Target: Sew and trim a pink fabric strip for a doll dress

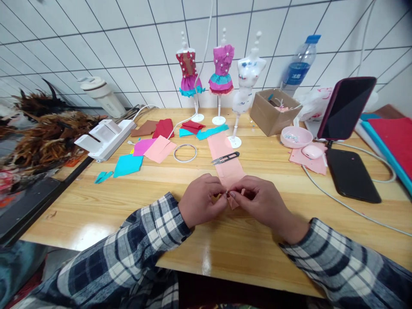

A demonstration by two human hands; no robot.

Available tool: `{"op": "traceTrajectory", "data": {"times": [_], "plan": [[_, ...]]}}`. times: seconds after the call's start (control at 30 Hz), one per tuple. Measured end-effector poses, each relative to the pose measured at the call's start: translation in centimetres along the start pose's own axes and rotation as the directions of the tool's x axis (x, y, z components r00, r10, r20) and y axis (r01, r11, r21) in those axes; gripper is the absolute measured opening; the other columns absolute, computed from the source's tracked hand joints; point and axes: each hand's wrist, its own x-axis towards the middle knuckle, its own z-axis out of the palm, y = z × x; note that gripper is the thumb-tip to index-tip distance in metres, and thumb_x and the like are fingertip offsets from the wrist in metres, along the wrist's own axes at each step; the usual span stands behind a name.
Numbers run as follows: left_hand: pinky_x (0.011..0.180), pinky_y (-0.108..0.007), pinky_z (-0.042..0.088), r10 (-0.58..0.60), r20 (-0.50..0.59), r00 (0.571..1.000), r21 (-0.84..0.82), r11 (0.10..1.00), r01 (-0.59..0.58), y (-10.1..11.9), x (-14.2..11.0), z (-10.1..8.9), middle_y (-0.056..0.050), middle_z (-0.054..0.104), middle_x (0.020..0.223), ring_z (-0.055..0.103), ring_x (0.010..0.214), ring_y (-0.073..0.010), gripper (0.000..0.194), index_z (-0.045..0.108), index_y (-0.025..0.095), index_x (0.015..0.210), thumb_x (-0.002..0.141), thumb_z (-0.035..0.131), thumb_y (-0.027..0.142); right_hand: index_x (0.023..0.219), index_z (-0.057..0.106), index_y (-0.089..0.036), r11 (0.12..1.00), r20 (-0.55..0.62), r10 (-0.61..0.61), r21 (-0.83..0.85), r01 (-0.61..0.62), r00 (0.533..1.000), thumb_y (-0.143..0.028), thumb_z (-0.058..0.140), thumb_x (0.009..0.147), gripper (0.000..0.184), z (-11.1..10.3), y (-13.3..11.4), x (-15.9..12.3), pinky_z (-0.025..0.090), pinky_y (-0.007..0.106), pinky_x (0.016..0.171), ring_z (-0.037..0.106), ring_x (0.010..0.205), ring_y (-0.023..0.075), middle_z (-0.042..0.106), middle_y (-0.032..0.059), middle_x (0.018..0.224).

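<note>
Just this side of the snips, our left hand and right hand pinch the near end of the peach strip between close fingertips. We judge this a fine folding or gathering step; the next move calls for light, steady pressure. Beneath the snips, the peach strip crosses the counter; beyond them stands a white dress form.

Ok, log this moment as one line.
left hand: pinching near end of pink strip | right hand: same | black snips: on strip
</note>
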Motion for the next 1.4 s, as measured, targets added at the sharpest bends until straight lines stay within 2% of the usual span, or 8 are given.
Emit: {"op": "traceTrajectory", "data": {"times": [0.53,0.77,0.93,1.03,1.13,1.2,1.3,1.4], "plan": [[0.062,-0.028,0.04,0.062,0.022,0.998,-0.042,0.997,-0.061,-0.1,-0.1,0.0,-0.002,0.064,0.064,0.053,0.063,-0.0138,0.023,0.07,0.017,0.068,0.085,0.055,0.018,0.078,0.069,-0.022,0.997,0.017,-0.045,-0.061,0.046,0.999,-0.018,0.065,0.079,0.006,0.0,0.0,-0.1,0.041,0.022,0.055,0.055,0.06,0.0092,0.067,-0.0025,0.073],[0.065,-0.029,0.043,0.003,0.014,1.0,-0.097,0.995,-0.002,0.0,-0.1,-0.1,-0.003,0.068,0.068,0.057,0.066,-0.0152,0.02,0.074,0.018,0.072,0.081,0.056,0.016,0.076,0.067,-0.021,1.0,0.019,0.013,0.016,-0.013,1.0,-0.017,0.064,0.077,0.006,0.0,-0.1,0.0,0.039,0.021,0.051,0.053,0.055,0.0085,0.064,-0.0027,0.069],[0.066,-0.029,0.046,0.065,-0.017,0.998,-0.179,0.981,-0.067,0.2,-0.1,-0.4,-0.004,0.07,0.072,0.059,0.068,-0.0153,0.019,0.075,0.018,0.082,0.08,0.057,0.016,0.072,0.063,-0.02,0.982,0.022,0.143,0.12,-0.144,0.99,-0.019,0.061,0.076,0.004,-0.2,0.0,0.5,0.038,0.021,0.048,0.051,0.05,0.0086,0.06,-0.0037,0.061],[0.068,-0.028,0.046,0.136,-0.037,0.99,-0.218,0.966,-0.141,0.3,0.1,-0.6,-0.004,0.071,0.075,0.061,0.07,-0.0147,0.02,0.074,0.018,0.084,0.08,0.055,0.012,0.071,0.059,-0.02,0.908,0.072,0.277,0.308,-0.285,0.958,-0.021,0.063,0.072,0.005,-0.2,0.2,0.7,0.038,0.02,0.045,0.053,0.049,0.0076,0.067,-0.0014,0.073],[0.068,-0.027,0.045,0.2,-0.039,0.979,-0.237,0.95,-0.204,0.5,0.2,-0.9,-0.004,0.072,0.077,0.06,0.071,-0.0143,0.019,0.072,0.017,0.084,0.079,0.055,0.009,0.066,0.05,-0.019,0.699,0.185,0.387,0.58,-0.419,0.903,-0.024,0.065,0.071,0.017,-0.3,0.3,0.7,0.039,0.019,0.043,0.057,0.048,0.0062,0.072,0.0027,0.095],[0.064,-0.027,0.043,0.216,-0.034,0.976,-0.21,0.953,-0.218,0.5,0.2,-1.1,-0.004,0.069,0.071,0.058,0.067,-0.0143,0.018,0.072,0.017,0.084,0.08,0.055,0.01,0.064,0.047,-0.018,0.548,0.213,0.424,0.713,-0.437,0.88,-0.025,0.069,0.07,0.023,-0.7,0.4,1.0,0.043,0.018,0.045,0.061,0.053,0.0075,0.072,0.002,0.091],[0.063,-0.028,0.041,0.223,-0.031,0.974,-0.205,0.953,-0.225,0.5,0.2,-1.2,-0.004,0.067,0.069,0.057,0.066,-0.015,0.019,0.071,0.018,0.084,0.082,0.053,0.011,0.064,0.05,-0.018,0.477,0.084,0.456,0.818,-0.323,0.886,-0.027,0.077,0.066,0.028,-1.8,0.8,2.2,0.049,0.017,0.052,0.063,0.062,0.0088,0.067,-0.0019,0.074],[0.065,-0.027,0.041,0.22,-0.041,0.975,-0.234,0.946,-0.224,0.4,0.2,-1.3,-0.003,0.068,0.07,0.057,0.069,-0.0149,0.02,0.071,0.019,0.085,0.081,0.053,0.01,0.064,0.054,-0.017,0.579,-0.186,0.449,0.805,-0.126,0.874,-0.03,0.082,0.061,0.031,-3.9,1.8,4.7,0.054,0.02,0.057,0.062,0.063,0.0091,0.067,-0.0011,0.072]]}}
